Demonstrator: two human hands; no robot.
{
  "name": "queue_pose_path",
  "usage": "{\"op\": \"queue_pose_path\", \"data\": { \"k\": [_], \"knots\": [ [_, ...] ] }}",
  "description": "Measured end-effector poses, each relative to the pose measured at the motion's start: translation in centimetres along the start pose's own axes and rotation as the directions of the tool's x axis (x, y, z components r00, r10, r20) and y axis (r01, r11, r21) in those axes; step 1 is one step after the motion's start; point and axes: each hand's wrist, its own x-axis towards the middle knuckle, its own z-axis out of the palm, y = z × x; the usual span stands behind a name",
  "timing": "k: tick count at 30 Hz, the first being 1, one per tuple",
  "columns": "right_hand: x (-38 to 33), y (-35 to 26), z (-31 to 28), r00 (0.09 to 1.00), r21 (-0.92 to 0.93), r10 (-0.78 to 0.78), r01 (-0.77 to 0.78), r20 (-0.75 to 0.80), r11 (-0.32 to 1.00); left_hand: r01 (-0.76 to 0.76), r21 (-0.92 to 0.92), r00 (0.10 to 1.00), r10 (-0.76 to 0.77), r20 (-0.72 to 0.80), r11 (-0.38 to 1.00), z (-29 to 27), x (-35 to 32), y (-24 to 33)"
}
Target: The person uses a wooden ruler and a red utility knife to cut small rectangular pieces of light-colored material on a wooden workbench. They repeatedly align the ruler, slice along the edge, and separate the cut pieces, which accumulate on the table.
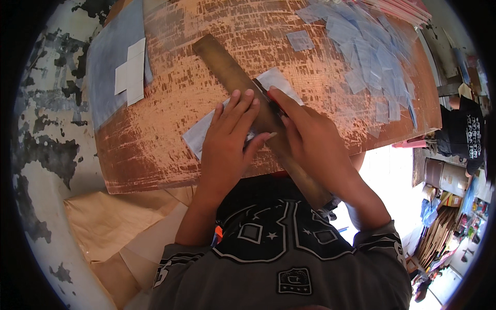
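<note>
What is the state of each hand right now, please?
Left hand: open, flat, pressing the long wooden ruler onto the pale sheet.
Right hand: closed on a small cutting tool with a red part, beside the ruler.

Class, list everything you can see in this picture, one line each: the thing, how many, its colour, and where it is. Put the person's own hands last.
Table: one, worn orange-brown, fills the middle.
Wooden ruler: one, brown, lying diagonally across the table.
Sheet under the ruler: one, pale clear plastic, mid-table.
Cut plastic pieces: many, clear bluish, piled at the table's far right.
White squares: a few, on a grey sheet at the table's left end.
Brown paper: several sheets, on the floor at lower left.
Left hand: pressing flat on the ruler.
Right hand: at the ruler's edge, gripping a small tool, mostly hidden.
</note>
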Motion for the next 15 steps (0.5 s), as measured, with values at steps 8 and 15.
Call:
{"op": "queue_pose_path", "data": {
  "k": [8, 15],
  "knots": [
    [-0.2, -1.3, -0.6, 0.999, -0.063, -0.013, 0.016, 0.049, 0.998, 0.002, 0.034, 1.000, -0.002, 0.017, 0.999, -0.2, -0.1, 0.1],
    [-0.7, -1.5, -0.7, 0.996, -0.231, -0.046, 0.061, 0.070, 0.971, -0.019, 0.025, 1.000, 0.019, 0.009, 1.000, -0.3, 0.0, -0.1]
  ]
}}
